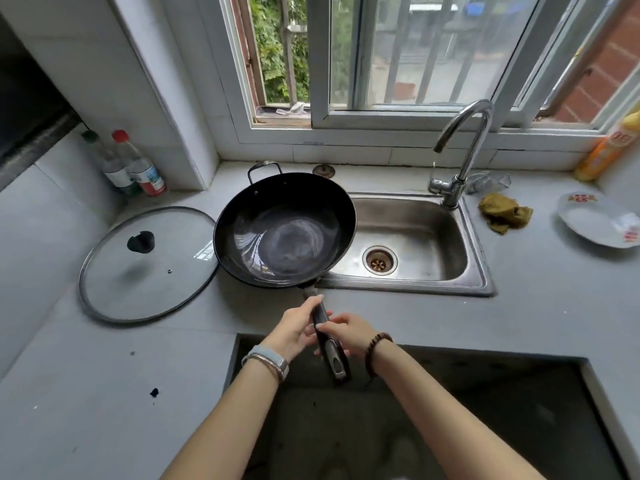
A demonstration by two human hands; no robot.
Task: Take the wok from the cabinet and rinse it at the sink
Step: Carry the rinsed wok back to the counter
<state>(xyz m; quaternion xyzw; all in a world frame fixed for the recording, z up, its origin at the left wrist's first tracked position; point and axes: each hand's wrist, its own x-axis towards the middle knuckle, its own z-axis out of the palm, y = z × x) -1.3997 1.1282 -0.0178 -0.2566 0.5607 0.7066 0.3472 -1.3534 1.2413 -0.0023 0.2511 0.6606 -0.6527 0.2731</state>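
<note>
Both hands grip the wok (284, 230) by its handle (334, 358). Left hand (294, 332) wraps it, forefinger stretched up the shaft. Right hand (346, 332) has fingers curled over it. Pan overlaps the sink's (460, 237) left rim, just beside glass lid (149, 271) on desk (519, 323).

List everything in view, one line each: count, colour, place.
sink: one, steel, under the window
wok: one, black, over the sink's left rim and the counter
faucet: one, chrome, behind the sink
glass lid: one, clear with black knob, left of the wok
bottles: two, clear, red and green caps, far left corner
cloth: one, olive, right of the sink
plate: one, white, far right
orange bottle: one, far right corner
left hand: one, holds the wok handle
right hand: one, holds the wok handle
</note>
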